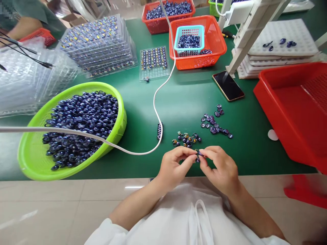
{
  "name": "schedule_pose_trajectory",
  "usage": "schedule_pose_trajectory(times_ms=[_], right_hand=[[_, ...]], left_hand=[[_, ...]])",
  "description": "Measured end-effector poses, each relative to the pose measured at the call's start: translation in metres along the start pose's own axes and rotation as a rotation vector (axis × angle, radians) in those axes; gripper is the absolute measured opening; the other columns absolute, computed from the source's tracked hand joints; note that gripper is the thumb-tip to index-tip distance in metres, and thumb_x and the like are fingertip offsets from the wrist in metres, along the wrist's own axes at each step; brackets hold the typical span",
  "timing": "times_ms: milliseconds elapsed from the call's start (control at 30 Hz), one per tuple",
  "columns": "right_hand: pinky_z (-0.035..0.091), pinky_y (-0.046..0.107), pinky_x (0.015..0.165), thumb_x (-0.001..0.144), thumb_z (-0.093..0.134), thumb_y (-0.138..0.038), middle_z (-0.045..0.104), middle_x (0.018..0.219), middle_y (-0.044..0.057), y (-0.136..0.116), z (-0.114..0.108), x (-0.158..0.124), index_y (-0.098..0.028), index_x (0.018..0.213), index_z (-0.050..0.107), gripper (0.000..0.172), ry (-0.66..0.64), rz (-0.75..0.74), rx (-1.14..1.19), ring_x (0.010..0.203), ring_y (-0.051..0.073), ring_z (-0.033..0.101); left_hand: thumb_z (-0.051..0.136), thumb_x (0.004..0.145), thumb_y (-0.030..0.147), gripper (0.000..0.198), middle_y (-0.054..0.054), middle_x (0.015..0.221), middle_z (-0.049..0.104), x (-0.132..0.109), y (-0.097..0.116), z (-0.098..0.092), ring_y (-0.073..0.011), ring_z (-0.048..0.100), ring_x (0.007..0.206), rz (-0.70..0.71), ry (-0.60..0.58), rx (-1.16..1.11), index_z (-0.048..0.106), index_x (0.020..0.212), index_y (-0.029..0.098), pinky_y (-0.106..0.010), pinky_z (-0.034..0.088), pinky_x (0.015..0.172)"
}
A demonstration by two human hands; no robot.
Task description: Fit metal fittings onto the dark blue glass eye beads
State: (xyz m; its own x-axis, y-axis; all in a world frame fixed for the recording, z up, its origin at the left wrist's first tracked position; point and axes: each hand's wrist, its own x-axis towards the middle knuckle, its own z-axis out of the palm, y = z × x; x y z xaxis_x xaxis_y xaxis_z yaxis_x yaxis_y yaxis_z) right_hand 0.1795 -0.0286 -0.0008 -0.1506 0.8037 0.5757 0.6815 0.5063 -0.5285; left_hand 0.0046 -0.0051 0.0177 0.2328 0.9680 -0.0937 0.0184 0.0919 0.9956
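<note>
My left hand [176, 166] and my right hand [219, 166] meet at the table's front edge. Thumbs and forefingers of both are pinched on one small glossy dark-blue piece [198, 153], which looks like an earbud shell; the fingertips partly cover it. Just beyond my left fingers lies a little heap of similar dark pieces with yellow and green bits [187, 139]. Farther off to the right, loose dark shell caps [214, 126] are scattered on the green table. A short row of dark caps [159, 131] stands beside the white cable.
A lime-green basket [122, 122] full of dark pieces is at left. A white cable [138, 153] crosses the table. Behind are stacked clear trays [127, 51], a part-filled tray [154, 75], an orange basket [217, 41] and a phone [228, 85]. A red bin [283, 119] stands right.
</note>
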Motion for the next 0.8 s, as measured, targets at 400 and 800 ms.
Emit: schedule_pose_trajectory(times_ms=[400, 800], right_hand=[[0.059, 0.03, 0.069, 0.096, 0.058, -0.018, 0.075, 0.092, 0.006, 0.003, -0.005, 0.002, -0.023, 0.116, 0.061, 0.021, -0.126, 0.041, 0.204, 0.079, 0.018, 0.072], [0.055, 0.031, 0.061, 0.094, 0.052, -0.014, 0.072, 0.08, 0.006, 0.003, 0.0, -0.007, -0.021, 0.11, 0.061, 0.02, -0.152, -0.127, 0.124, 0.068, 0.019, 0.069]], left_hand=[[0.086, 0.073, 0.035, 0.03, -0.003, 0.069, 0.069, 0.006, -0.006, -0.007, -0.0118, 0.065, 0.059, -0.472, -0.174, -0.468, 0.071, 0.085, 0.011, -0.027, 0.056, 0.063], [0.077, 0.081, 0.026, 0.035, -0.012, 0.107, 0.069, -0.004, 0.0, -0.002, -0.0209, 0.069, 0.093, -0.073, -0.287, -0.001, 0.072, 0.115, 0.016, -0.035, 0.059, 0.086]])
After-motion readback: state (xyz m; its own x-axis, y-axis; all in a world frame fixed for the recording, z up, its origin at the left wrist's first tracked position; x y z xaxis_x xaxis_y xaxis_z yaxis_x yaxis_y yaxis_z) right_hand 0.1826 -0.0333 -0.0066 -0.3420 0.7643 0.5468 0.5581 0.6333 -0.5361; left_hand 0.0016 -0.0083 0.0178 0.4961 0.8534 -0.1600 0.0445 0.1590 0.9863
